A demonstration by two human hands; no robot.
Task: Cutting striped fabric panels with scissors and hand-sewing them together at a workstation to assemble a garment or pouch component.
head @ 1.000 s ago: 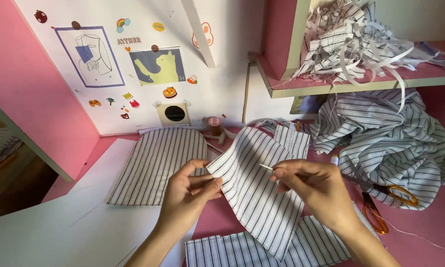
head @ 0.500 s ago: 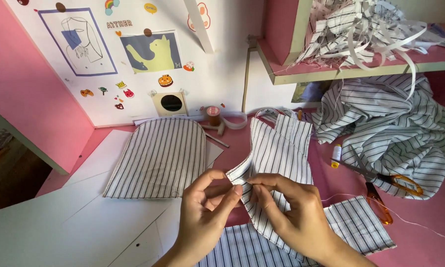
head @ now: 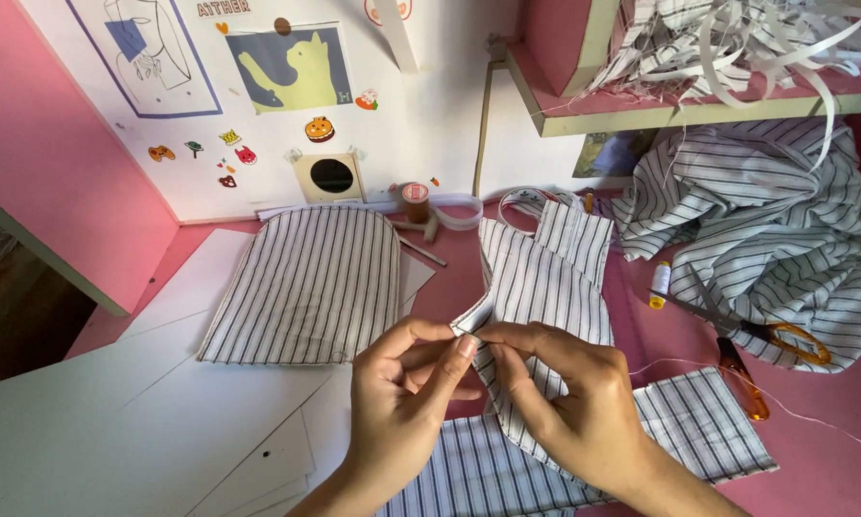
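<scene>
- I saw the left hand (head: 402,402) and the right hand (head: 569,407) meeting at the near middle of the pink table (head: 833,450), both pinched on one folded corner of a striped fabric piece (head: 545,287) — thumb and fingertips closed on the cloth, not clenched into fists.
- The striped fabric piece ran its long axis from the hands up and away toward the back wall, leaning a little to the right; its far end lay near the white tape roll (head: 459,209).
- Its left edge was folded over at the pinch, and the near end passed under the right hand onto a second striped panel (head: 699,431) lying flat at the near edge.
- To the left, a rounded striped panel (head: 306,287) lay flat on white paper sheets (head: 114,412), just apart from the held piece — a strip of bare pink showed between them.
- To the right, orange-handled scissors (head: 766,354) and a small thread spool (head: 659,283) lay near, with a heaped striped cloth (head: 766,239) behind them, so that side was crowded.
- A shelf (head: 584,110) with paper strips overhung the far right.
</scene>
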